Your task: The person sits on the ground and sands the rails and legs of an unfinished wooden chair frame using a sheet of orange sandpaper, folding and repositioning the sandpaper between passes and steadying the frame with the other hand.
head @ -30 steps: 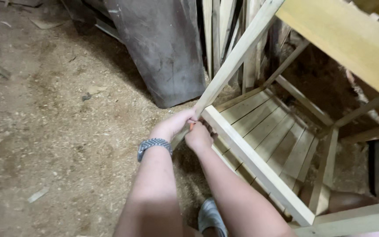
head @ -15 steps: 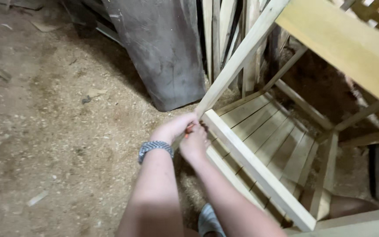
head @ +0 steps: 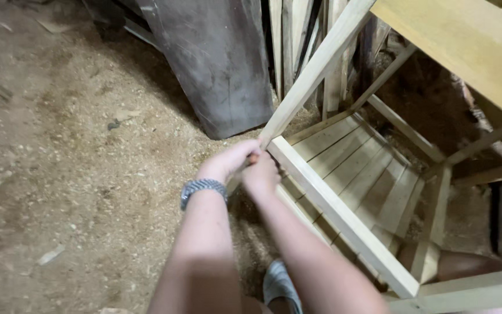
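Gripping the pale slatted wooden frame (head: 344,174) at its corner, both hands clamp shut together. Left hand (head: 228,163) wears a metal wristwatch (head: 201,189); right hand (head: 261,174) sits just beside it.

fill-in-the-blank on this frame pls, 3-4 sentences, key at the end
1. Both hands meet at the corner where the chair frame's slanted leg joins the front ____.
2. The left hand has a metal ____ on its wrist.
3. The floor around the chair frame is covered in ____.
4. The right hand is next to the seat, which is made of parallel wooden ____.

Missing words: rail; watch; sawdust; slats
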